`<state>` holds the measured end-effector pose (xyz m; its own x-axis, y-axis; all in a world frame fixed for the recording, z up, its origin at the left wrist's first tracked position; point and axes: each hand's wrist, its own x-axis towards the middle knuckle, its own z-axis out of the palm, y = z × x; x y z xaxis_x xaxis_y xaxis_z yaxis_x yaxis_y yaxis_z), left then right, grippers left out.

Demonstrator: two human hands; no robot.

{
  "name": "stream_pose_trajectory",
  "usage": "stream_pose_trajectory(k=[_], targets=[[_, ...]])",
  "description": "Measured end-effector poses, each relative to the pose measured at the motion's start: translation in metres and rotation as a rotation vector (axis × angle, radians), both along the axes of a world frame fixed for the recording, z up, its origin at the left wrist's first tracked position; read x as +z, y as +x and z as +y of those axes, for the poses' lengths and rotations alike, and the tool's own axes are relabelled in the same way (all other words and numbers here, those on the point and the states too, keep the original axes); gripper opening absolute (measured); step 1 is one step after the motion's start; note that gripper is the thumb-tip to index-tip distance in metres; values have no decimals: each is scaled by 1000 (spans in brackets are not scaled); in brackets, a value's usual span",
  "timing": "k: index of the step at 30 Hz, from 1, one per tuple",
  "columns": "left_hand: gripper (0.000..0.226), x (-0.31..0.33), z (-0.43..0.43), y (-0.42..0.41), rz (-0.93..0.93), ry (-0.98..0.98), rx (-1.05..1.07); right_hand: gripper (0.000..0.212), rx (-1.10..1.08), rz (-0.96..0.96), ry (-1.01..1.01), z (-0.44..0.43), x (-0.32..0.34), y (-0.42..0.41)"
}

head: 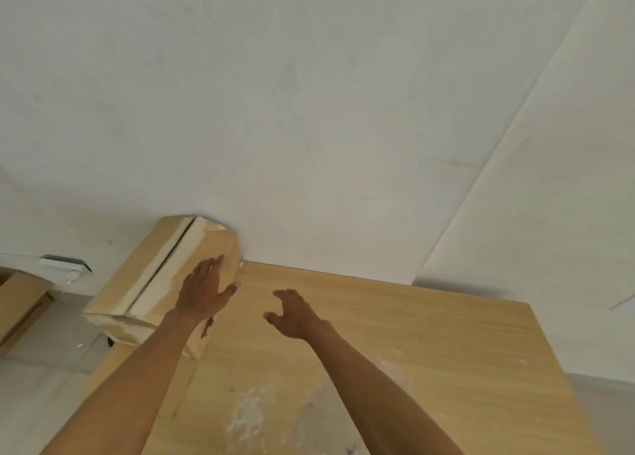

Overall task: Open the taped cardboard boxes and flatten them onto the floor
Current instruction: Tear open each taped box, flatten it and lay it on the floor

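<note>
Box (161, 276) under flat left hand (202, 291); right hand (295, 313) apart, spread.

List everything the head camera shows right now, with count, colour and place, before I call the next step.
cardboard box: one, tan with pale tape along its top seam, at the table's far left corner, overhanging the edge.
table: one, light wood with whitish smears, centre to lower right.
second cardboard piece: one, tan, on the floor at far left, partly cut off.
white fitting: one, white with a dark end, low on the wall at left.
wall: white, filling the upper frame.
left hand: open, flat on the box.
right hand: open, empty, above the table.
</note>
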<state>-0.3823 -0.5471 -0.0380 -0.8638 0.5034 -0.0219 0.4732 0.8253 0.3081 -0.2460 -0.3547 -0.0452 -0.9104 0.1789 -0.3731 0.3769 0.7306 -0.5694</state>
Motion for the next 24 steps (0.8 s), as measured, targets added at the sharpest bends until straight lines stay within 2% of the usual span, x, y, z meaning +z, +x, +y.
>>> stream_pose_trajectory(k=[5, 9, 11, 13, 15, 17, 19, 21, 24], targets=[[108, -21, -86, -65, -11, -156, 45, 71, -61, -20, -51, -68, -7, -54], [120, -17, -109, -94, -150, -225, 163, 73, -79, -36, -89, -113, -3, -86], [133, -18, -115, -105, -251, -192, 244, 75, -95, -61, -101, -128, -2, -97], [142, -20, -123, -113, -303, -232, 241, 78, -109, -98, -114, -139, 0, -105], [138, -19, -122, -115, -239, -290, 174, 81, -133, -123, -105, -147, 0, -110], [127, -16, -120, -112, -169, -193, 207, 83, -156, -143, -108, -152, 1, -113], [132, -16, -122, -112, -203, -78, 302, 83, -142, -165, -93, -157, 1, -114], [144, -18, -121, -114, -243, -93, 329, 82, -141, -172, -87, -157, -1, -115], [140, -15, -126, -123, -304, -112, 372, 78, -148, -173, -103, -157, -3, -113]])
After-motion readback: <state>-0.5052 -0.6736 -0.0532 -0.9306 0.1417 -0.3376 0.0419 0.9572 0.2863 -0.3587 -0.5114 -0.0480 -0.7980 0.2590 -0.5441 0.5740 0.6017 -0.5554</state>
